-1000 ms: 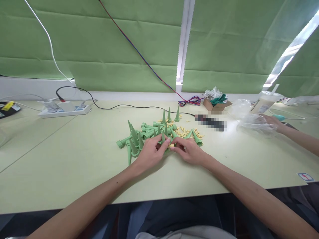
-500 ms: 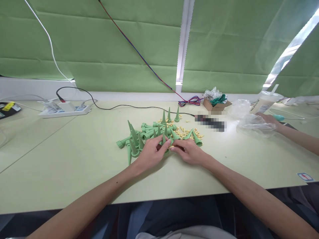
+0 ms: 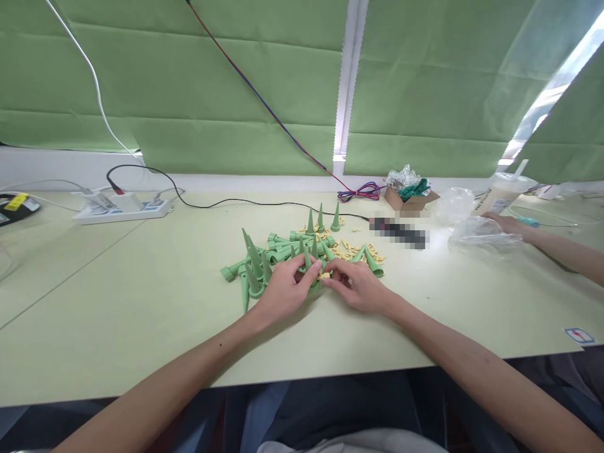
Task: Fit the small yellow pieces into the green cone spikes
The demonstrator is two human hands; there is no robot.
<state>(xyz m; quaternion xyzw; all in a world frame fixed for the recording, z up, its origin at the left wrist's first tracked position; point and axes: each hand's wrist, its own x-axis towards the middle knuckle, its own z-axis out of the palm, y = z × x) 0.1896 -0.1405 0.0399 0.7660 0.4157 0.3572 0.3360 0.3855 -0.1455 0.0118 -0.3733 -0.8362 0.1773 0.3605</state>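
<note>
My left hand (image 3: 287, 288) is closed around a green plastic cone spike (image 3: 308, 257), its point tilted up and slightly left. Close against it, my right hand (image 3: 359, 287) pinches a small yellow plastic piece (image 3: 325, 275) between thumb and fingers. Whether the piece touches the spike cannot be made out. More green spikes (image 3: 255, 258) lie and stand in a heap behind and left of my hands. Small yellow pieces (image 3: 352, 250) are scattered beyond my right hand, with several loose spikes (image 3: 372, 261) among them.
A power strip (image 3: 125, 211) sits at the left, its black cable running to a pixelated dark object (image 3: 399, 233). Behind that is a small cardboard box (image 3: 409, 200). At the right, another person's hand (image 3: 504, 225) touches a clear plastic bag (image 3: 481, 236) near a cup (image 3: 503, 192).
The spike in my left hand has tipped slightly left. More of the yellow piece now shows at my right fingertips. The other person's hand has shifted slightly.
</note>
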